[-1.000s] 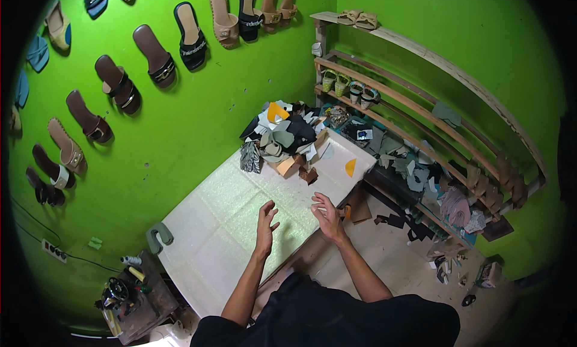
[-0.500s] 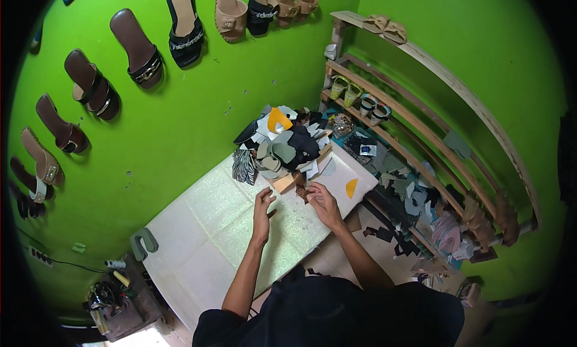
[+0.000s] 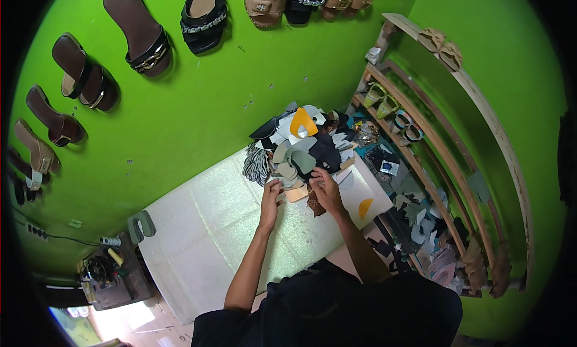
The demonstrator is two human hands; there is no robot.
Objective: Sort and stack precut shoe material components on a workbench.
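Observation:
A heap of cut scraps [image 3: 281, 136] in grey, black, white and orange lies at the far end of the pale table [image 3: 198, 239]. My left hand [image 3: 271, 201] is at the near left edge of the heap, fingers apart and loosely curved, by the zebra-striped scrap [image 3: 256, 165]. At the heap's front edge, my right hand [image 3: 326, 192] reaches in with bent, parted fingers beside a grey-green piece [image 3: 302, 161]. I cannot make out anything held in either hand. Between the hands are a tan piece [image 3: 297, 194] and a brown patterned scrap [image 3: 314, 204].
An orange scrap [image 3: 365, 207] lies near the table's right end. Wooden shelves [image 3: 445, 130] with shoes and scraps stand at the right. Sandals [image 3: 144, 40] hang along the green wall. A grey-green curved piece [image 3: 141, 227] and a sewing machine [image 3: 99, 269] are at the left.
Both hands have moved farther forward, the right one up to the heap's front edge. The view has shifted, so the shelves appear farther right.

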